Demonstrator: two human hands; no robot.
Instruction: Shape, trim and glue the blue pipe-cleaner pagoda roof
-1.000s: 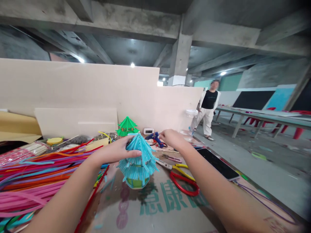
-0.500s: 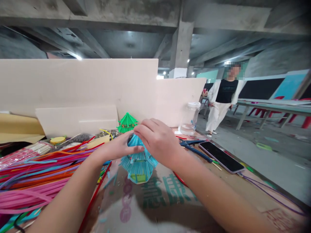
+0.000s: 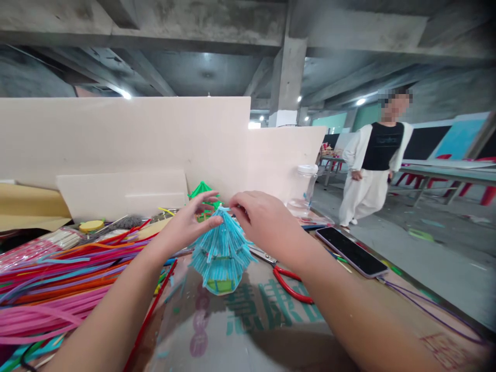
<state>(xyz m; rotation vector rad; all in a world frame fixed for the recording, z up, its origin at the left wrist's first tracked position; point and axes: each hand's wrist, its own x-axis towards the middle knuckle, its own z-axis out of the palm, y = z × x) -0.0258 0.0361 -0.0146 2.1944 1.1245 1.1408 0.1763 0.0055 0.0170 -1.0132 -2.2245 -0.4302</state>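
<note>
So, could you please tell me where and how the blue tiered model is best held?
Probably by its green base, from the near side: the blue tiered model stands upright, and there the base shows below flaring strips that look easily bent.

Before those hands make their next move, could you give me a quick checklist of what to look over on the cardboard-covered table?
1. Blue, tiered, pagoda-shaped model upright on the printed brown cardboard: ok.
2. Left hand clear of the model's top: cannot tell; the thumb overlaps it in this view.
3. Right hand free of small pieces: cannot tell; its curled fingers hide the inside.
4. Red-handled metal scissors fully in sight: not ok; the right arm partly covers them.
5. Flat, black-screened phone apart from the model: ok, off to the right.
</note>
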